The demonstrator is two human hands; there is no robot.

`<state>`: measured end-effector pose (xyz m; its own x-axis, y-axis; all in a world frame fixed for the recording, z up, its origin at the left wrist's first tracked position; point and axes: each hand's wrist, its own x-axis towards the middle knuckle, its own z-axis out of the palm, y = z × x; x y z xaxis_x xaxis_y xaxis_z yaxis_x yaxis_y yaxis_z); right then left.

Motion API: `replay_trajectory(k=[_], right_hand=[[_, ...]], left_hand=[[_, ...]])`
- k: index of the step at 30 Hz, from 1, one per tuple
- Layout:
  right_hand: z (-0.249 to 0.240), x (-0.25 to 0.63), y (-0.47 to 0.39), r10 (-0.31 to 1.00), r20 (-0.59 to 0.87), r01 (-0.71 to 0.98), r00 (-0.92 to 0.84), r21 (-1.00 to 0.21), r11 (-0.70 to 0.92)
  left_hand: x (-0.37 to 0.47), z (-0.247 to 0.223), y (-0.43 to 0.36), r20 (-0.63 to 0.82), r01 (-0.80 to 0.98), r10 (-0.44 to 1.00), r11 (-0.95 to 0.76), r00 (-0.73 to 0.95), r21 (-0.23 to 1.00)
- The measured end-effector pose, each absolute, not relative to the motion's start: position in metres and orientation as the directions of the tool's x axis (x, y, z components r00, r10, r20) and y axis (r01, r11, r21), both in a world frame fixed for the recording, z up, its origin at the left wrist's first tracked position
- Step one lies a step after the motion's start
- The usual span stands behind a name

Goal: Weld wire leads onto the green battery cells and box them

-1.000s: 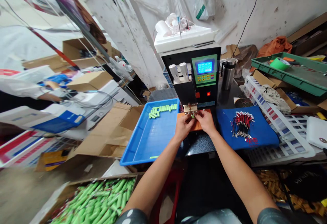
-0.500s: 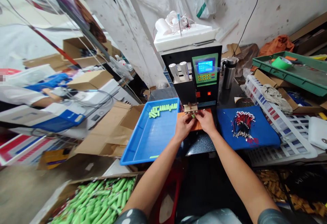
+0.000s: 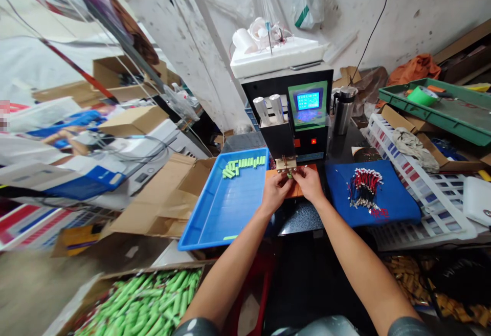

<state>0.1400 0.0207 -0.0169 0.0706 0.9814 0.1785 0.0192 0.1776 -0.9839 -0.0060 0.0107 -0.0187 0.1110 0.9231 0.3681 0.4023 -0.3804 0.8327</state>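
Observation:
Under the electrode head of a black spot welder [image 3: 284,164], my two hands meet at a small green battery cell [image 3: 289,176]. My left hand [image 3: 276,191] is closed on the cell from the left, fingertips at the electrodes. From the right, my right hand [image 3: 309,181] pinches close to the cell's top; a small white tip shows at its fingers, like the connector of a wire lead, most of which is hidden. An orange plate [image 3: 294,191] lies beneath both hands. The welder's blue screen [image 3: 308,100] is lit.
Left stands a blue tray [image 3: 209,208] with several green cells [image 3: 249,162]. A box of green-wrapped cells [image 3: 153,300] sits lower left. Red and black wire leads [image 3: 364,187] lie on a blue cloth [image 3: 399,198] at right, beside a white basket [image 3: 429,193]. A co-worker's arm [image 3: 72,136] shows far left.
My hands stay nearly in place at the electrodes. The welder's screen display has changed, and the co-worker's hand at far left has moved.

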Motion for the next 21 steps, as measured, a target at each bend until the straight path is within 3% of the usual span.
replay_trajectory(k=[15, 21], right_hand=[[-0.021, 0.142, 0.020, 0.977, 0.201, 0.052, 0.074, -0.979, 0.197], [-0.015, 0.145, 0.023, 0.985, 0.149, -0.185, 0.082, -0.969, 0.162]], left_hand=[[-0.004, -0.015, 0.008, 0.371, 0.409, 0.922, -0.382, 0.108, 0.829], [0.002, -0.008, 0.003, 0.313, 0.362, 0.944, -0.328, 0.101, 0.873]])
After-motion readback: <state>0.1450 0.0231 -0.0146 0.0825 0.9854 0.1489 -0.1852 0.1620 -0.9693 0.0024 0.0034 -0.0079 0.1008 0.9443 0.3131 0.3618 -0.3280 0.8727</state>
